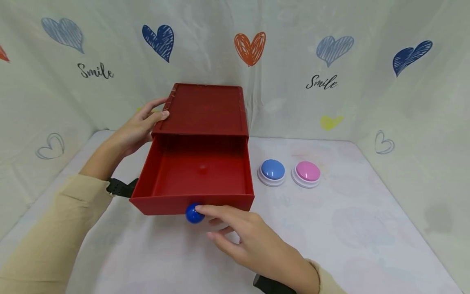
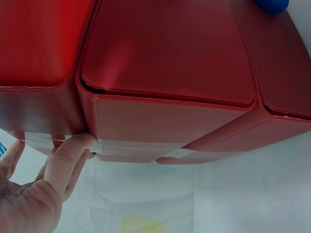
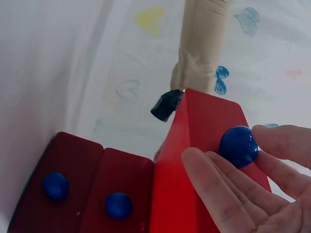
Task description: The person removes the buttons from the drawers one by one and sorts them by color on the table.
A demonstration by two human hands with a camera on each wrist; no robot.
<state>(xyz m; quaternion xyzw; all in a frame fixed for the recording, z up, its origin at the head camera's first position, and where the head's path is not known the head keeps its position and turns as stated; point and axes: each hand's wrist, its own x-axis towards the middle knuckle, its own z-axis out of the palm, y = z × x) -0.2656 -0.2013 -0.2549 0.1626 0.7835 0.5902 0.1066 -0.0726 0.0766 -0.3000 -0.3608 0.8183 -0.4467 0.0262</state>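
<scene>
A red drawer box [image 1: 205, 108] stands on the white table, its upper drawer [image 1: 165, 204] pulled out toward me and empty. The drawer front carries a round blue knob [image 1: 193, 214]. My right hand [image 1: 207, 220] is at the knob; in the right wrist view the blue knob [image 3: 238, 145] sits between the thumb and the forefinger. My left hand [image 1: 158, 112] grips the box's rear left corner, thumb on the top edge. In the left wrist view that thumb [image 2: 73, 150] presses on the box's red corner [image 2: 92, 121].
Two dome buttons stand right of the box, one blue [image 1: 273, 169] and one pink [image 1: 307, 171]. Two shut, darker red drawer fronts with blue knobs [image 3: 118, 205] show in the right wrist view. Heart-printed cloth walls enclose the table on three sides.
</scene>
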